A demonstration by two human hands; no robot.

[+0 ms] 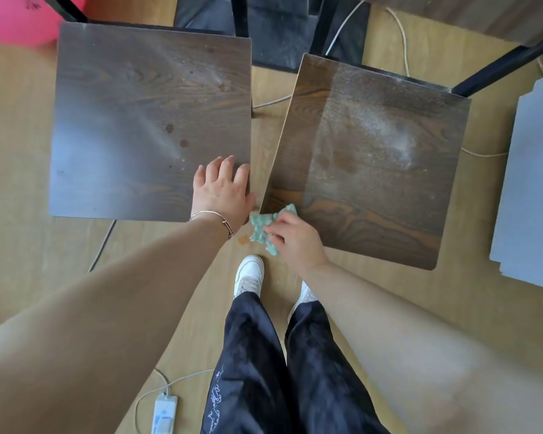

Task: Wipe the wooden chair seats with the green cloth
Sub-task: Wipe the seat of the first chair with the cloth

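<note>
Two dark wooden chair seats stand side by side below me. The left seat (pixel 132 120) has a few brown spots. The right seat (pixel 373 158) is dusty in its middle and far part, with a darker strip along its left and near edges. My left hand (pixel 221 191) lies flat, fingers apart, on the near right corner of the left seat. My right hand (pixel 295 239) grips a crumpled green cloth (pixel 262 228) at the near left corner of the right seat.
Black chair legs (pixel 496 68) and a dark mat (pixel 273 32) lie beyond the seats. White cables (pixel 402 36) run over the wooden floor. A grey board (pixel 533 183) is at the right, a pink balloon (pixel 16 20) at top left, a power strip (pixel 163 415) near my feet.
</note>
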